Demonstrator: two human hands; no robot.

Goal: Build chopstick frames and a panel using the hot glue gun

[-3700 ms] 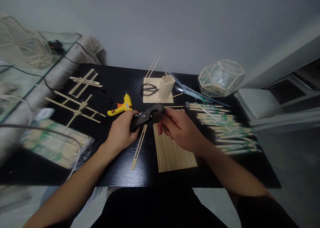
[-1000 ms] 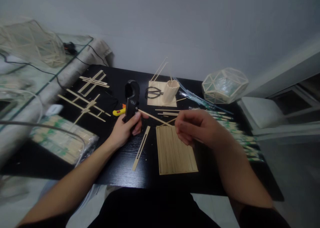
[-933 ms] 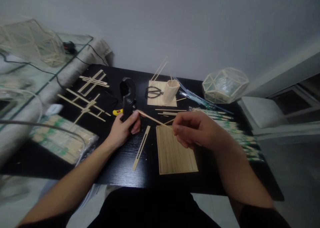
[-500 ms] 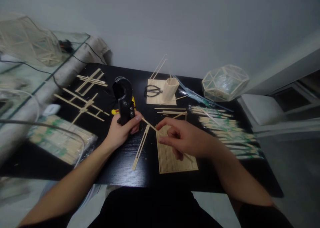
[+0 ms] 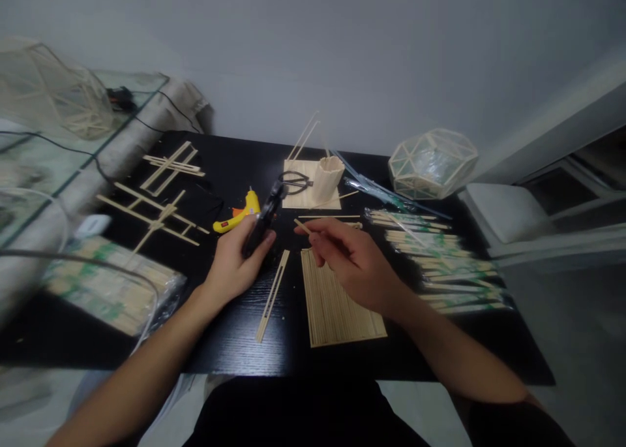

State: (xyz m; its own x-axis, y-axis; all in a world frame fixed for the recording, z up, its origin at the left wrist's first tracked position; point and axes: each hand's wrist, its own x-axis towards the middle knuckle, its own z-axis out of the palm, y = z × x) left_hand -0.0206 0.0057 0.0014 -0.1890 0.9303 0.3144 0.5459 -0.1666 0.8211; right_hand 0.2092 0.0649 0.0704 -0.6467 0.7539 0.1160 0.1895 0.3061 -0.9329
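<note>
My left hand [image 5: 237, 254] is closed around a black hand tool [image 5: 264, 222] that tilts up to the right; its exact kind is unclear. Between the thumb and fingers of my right hand [image 5: 355, 258] is a thin wooden stick [image 5: 302, 225], its tip pointing left towards the tool but apart from it. Under my right hand lies a flat panel of wooden sticks [image 5: 342, 316], partly covered. A yellow glue gun [image 5: 239, 218] rests just beyond my left hand. Between the hands, nearer me, is a narrow pair of joined sticks [image 5: 272, 297].
At the back a wooden base [image 5: 297, 202] carries scissors [image 5: 296, 183] and a stick cup [image 5: 327, 179]. Bundled sticks [image 5: 440, 258] and a faceted frame [image 5: 433, 163] stand right. Stick frames [image 5: 156, 215] and a plastic-wrapped pack [image 5: 112, 284] lie left, crossed by a cable [image 5: 132, 271].
The black tool has turned and tipped rightwards in my left hand, uncovering the glue gun. My right hand has risen a little, now pinching the stick with its tip up, clear of my left hand.
</note>
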